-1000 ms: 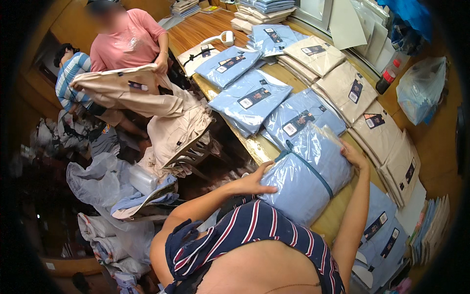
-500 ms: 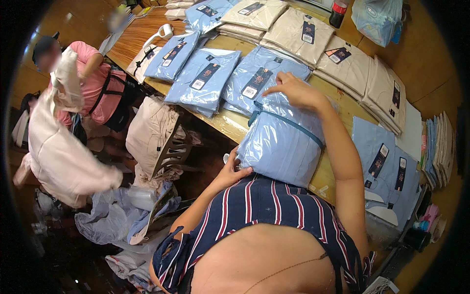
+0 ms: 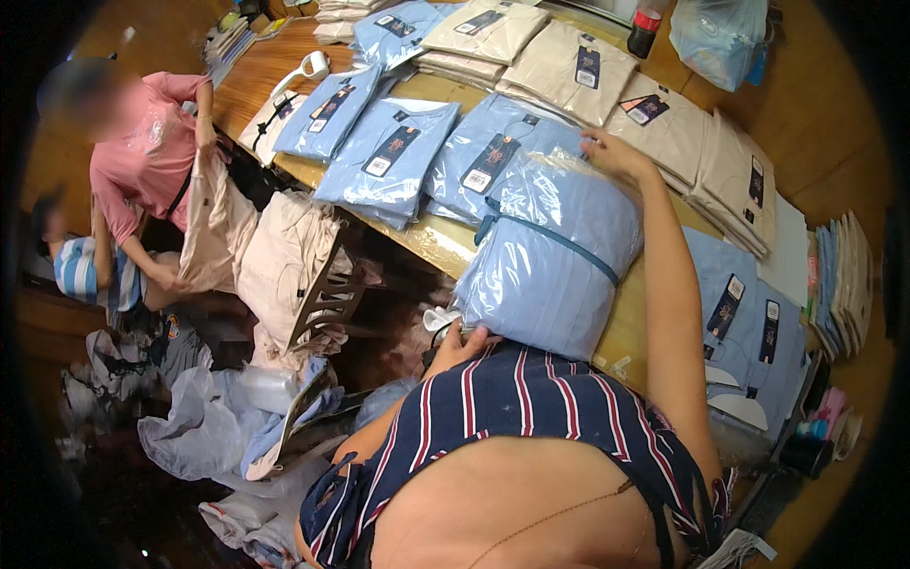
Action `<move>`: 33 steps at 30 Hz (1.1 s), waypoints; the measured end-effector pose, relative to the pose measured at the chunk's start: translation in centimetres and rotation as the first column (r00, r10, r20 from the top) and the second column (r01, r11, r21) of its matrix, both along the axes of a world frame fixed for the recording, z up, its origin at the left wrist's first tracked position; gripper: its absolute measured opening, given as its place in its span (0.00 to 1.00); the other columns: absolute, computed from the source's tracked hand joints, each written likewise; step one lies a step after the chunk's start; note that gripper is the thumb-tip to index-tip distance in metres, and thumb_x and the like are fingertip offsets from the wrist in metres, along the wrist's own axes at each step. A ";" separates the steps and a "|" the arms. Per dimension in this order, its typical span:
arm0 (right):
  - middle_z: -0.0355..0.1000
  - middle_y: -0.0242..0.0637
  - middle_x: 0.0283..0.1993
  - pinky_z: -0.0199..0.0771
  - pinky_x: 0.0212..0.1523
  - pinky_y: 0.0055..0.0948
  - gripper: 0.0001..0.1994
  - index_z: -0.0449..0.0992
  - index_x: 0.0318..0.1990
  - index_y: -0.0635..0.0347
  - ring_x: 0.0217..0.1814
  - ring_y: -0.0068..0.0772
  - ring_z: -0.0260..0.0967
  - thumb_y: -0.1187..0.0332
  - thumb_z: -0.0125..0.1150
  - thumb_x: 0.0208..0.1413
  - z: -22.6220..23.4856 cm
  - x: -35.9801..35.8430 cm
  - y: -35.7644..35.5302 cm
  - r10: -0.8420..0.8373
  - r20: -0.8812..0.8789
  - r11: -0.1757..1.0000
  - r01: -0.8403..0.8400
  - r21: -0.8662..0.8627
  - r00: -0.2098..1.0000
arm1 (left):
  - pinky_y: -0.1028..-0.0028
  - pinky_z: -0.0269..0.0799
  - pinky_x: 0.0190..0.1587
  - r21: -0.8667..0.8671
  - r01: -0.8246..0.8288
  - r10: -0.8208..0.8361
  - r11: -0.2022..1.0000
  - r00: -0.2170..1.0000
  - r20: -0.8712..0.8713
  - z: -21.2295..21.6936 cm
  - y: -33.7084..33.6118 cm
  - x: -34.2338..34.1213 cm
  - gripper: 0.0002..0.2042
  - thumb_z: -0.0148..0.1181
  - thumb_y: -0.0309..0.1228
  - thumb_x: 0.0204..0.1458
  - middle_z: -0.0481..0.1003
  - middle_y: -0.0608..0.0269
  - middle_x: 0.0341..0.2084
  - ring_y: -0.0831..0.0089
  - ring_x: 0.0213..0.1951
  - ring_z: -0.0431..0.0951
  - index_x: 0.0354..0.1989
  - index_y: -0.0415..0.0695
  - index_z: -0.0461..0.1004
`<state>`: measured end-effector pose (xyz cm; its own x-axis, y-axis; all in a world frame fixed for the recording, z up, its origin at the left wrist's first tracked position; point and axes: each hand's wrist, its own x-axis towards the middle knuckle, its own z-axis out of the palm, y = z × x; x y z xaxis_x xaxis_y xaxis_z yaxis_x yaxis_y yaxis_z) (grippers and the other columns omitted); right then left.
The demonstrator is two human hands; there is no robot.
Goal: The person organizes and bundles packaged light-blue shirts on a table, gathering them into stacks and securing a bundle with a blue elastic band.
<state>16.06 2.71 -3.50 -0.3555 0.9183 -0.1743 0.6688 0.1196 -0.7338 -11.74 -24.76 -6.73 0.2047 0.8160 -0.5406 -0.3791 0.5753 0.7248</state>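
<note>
- Pale-blue shirts, stacked and sealed in clear plastic, make the bundle [image 3: 555, 256] I am holding; a darker blue strap runs across it.
- It sits at the near edge of the wooden table [image 3: 431, 248], its lower end overhanging that edge and pressed toward my striped top.
- Its long axis runs from my chest up and away across the table, tilted a little to the right; the far end points toward the beige packs.
- My left hand [image 3: 462, 339] grasps the bundle's near lower corner from underneath, fingers curled against the plastic.
- My right hand [image 3: 611, 152] lies flat on the far top edge, fingers spread over it, holding it down.
- Beyond the bundle, blue packaged shirts [image 3: 387, 159] lie in an overlapping row along the left side of the table, with beige packaged shirts [image 3: 569, 68] further back.
- The bundle's underside and my left palm are hidden; the plastic's glare blurs the folds inside.
- Off the table's left edge, another person [image 3: 142, 161] holds up a cream garment [image 3: 213, 232]; I cannot make out its shape.
</note>
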 end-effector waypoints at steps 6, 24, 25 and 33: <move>0.50 0.41 0.56 0.42 0.56 0.24 0.23 0.54 0.53 0.56 0.58 0.33 0.45 0.56 0.40 0.52 -1.8 2.9 -2.9 0.188 -0.084 0.979 -0.180 0.094 0.979 | 0.75 0.57 0.44 0.202 0.108 0.009 0.973 0.862 -0.506 -1.5 3.1 1.0 0.22 0.45 0.40 0.49 0.64 0.51 0.39 0.69 0.41 0.63 0.44 0.32 0.56; 0.64 0.27 0.21 0.57 0.25 0.16 0.17 0.70 0.28 0.70 0.23 0.18 0.55 0.59 0.51 0.47 -0.7 5.0 -17.5 -0.702 -0.289 0.712 0.640 -0.291 0.650 | 0.75 0.67 0.31 0.461 0.450 -0.018 0.765 0.730 -0.683 -3.0 13.2 -2.3 0.15 0.53 0.25 0.37 0.66 0.56 0.35 0.67 0.35 0.69 0.38 0.35 0.66; 0.64 0.28 0.21 0.58 0.25 0.16 0.17 0.70 0.28 0.70 0.23 0.18 0.56 0.60 0.51 0.47 -0.9 5.3 -17.3 -0.701 -0.291 0.713 0.629 -0.312 0.651 | 0.75 0.66 0.34 0.362 0.435 -0.167 0.824 0.798 -0.579 -3.2 13.3 -2.6 0.16 0.54 0.25 0.37 0.66 0.56 0.35 0.68 0.36 0.68 0.38 0.35 0.66; 0.66 0.32 0.24 0.60 0.30 0.21 0.13 0.70 0.30 0.70 0.27 0.22 0.58 0.66 0.56 0.43 -2.5 5.3 -14.2 -0.507 -0.196 0.861 0.483 -0.159 0.839 | 0.73 0.62 0.43 0.517 0.616 -0.123 0.594 0.705 -0.698 -2.6 13.4 -1.4 0.23 0.60 0.30 0.32 0.66 0.55 0.38 0.67 0.40 0.67 0.39 0.34 0.65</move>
<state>21.41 -11.52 -5.98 0.1018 0.9643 -0.2446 0.4360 -0.2642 -0.8603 -13.12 -11.37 -9.28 0.4571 0.8893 0.0120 0.3417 -0.1880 0.9208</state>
